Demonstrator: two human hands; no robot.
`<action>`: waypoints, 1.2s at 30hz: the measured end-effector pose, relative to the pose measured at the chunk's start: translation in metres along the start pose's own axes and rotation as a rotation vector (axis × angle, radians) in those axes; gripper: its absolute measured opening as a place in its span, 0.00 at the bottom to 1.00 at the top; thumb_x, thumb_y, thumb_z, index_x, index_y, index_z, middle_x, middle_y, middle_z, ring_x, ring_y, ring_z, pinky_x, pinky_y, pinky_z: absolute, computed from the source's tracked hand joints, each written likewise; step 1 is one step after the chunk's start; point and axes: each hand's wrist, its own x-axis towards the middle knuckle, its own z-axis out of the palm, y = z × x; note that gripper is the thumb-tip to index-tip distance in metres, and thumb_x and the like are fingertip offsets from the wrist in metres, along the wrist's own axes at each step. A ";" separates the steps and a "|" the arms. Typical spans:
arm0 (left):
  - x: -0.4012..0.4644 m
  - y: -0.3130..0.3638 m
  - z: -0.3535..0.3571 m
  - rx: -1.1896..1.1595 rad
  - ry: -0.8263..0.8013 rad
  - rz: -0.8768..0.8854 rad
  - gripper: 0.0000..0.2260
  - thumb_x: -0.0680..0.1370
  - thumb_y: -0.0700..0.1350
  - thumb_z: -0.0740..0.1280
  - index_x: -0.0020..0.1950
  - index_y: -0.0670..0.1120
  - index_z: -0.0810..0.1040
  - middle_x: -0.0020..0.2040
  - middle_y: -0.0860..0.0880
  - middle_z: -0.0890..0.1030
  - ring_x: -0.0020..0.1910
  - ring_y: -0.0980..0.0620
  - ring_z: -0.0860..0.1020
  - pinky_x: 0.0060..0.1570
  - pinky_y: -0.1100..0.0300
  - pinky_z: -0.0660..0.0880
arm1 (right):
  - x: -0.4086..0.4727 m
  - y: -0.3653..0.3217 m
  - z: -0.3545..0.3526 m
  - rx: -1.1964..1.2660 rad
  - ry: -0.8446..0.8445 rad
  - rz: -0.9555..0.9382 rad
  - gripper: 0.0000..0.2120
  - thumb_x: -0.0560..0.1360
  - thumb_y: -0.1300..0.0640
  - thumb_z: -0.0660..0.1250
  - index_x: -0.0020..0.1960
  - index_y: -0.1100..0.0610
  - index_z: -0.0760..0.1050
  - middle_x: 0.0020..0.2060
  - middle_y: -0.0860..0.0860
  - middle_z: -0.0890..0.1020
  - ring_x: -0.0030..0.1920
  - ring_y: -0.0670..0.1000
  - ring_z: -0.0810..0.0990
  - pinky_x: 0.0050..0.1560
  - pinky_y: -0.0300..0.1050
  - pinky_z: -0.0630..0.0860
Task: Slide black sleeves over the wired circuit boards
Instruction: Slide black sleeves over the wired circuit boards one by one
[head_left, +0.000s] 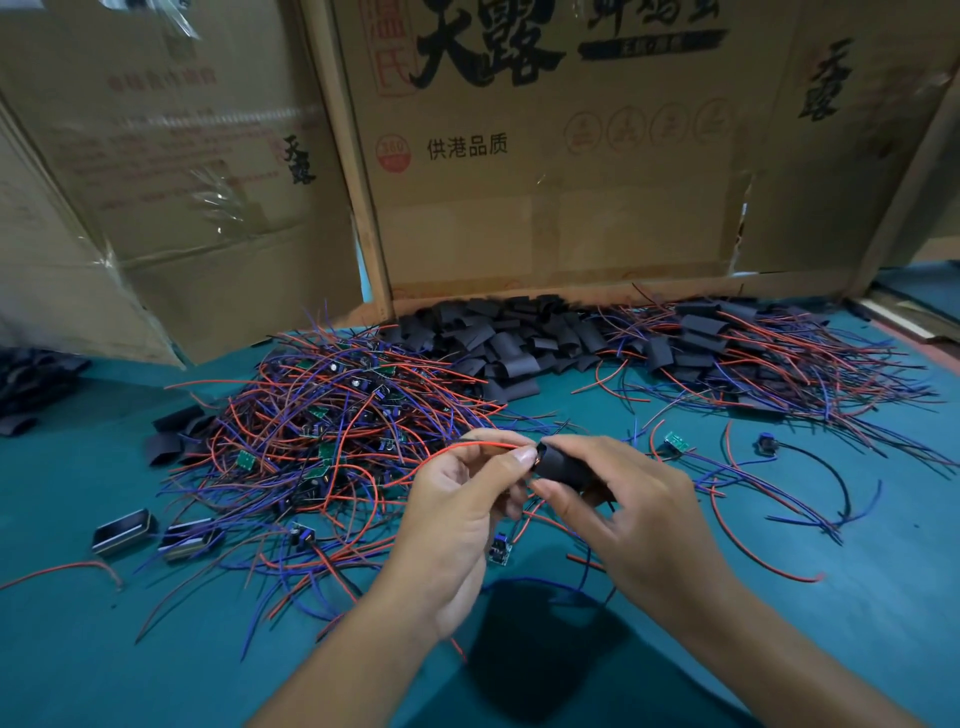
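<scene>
My right hand (639, 514) pinches a black sleeve (558, 467) between thumb and fingers, above the teal table. My left hand (467, 509) pinches a red wire (467, 448) at the sleeve's left opening; the board at its end is hidden inside the sleeve or behind my fingers. A big tangle of red and blue wired circuit boards (332, 436) lies to the left. Loose black sleeves (498, 338) are heaped at the back. A further pile of wired pieces in sleeves (769, 358) lies at the back right.
Cardboard boxes (545, 156) wall off the back of the teal table (156, 649). Two dark metal clips (124, 530) lie at the left. Single wired boards (675, 444) lie right of my hands, and one (500, 548) sits under them. More black sleeves (171, 441) lie at the left.
</scene>
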 end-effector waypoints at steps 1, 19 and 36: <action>0.001 0.001 -0.001 -0.022 -0.017 -0.038 0.04 0.69 0.40 0.71 0.38 0.48 0.84 0.32 0.48 0.76 0.29 0.55 0.72 0.31 0.65 0.70 | 0.000 0.000 0.000 -0.004 -0.011 -0.014 0.12 0.74 0.53 0.70 0.56 0.55 0.80 0.44 0.44 0.81 0.42 0.43 0.77 0.46 0.29 0.70; 0.002 -0.007 -0.004 -0.021 0.008 -0.262 0.08 0.71 0.31 0.72 0.44 0.42 0.76 0.31 0.45 0.75 0.27 0.54 0.72 0.27 0.65 0.71 | 0.003 0.003 -0.001 -0.479 -0.350 -0.105 0.22 0.76 0.47 0.54 0.62 0.54 0.77 0.45 0.49 0.81 0.44 0.53 0.82 0.36 0.46 0.78; 0.003 -0.001 -0.022 1.707 -0.257 0.658 0.15 0.79 0.58 0.53 0.48 0.53 0.76 0.37 0.54 0.81 0.33 0.51 0.79 0.28 0.56 0.74 | 0.195 0.155 -0.096 -1.127 -0.354 0.274 0.24 0.79 0.46 0.62 0.69 0.57 0.62 0.62 0.60 0.74 0.60 0.62 0.74 0.58 0.60 0.74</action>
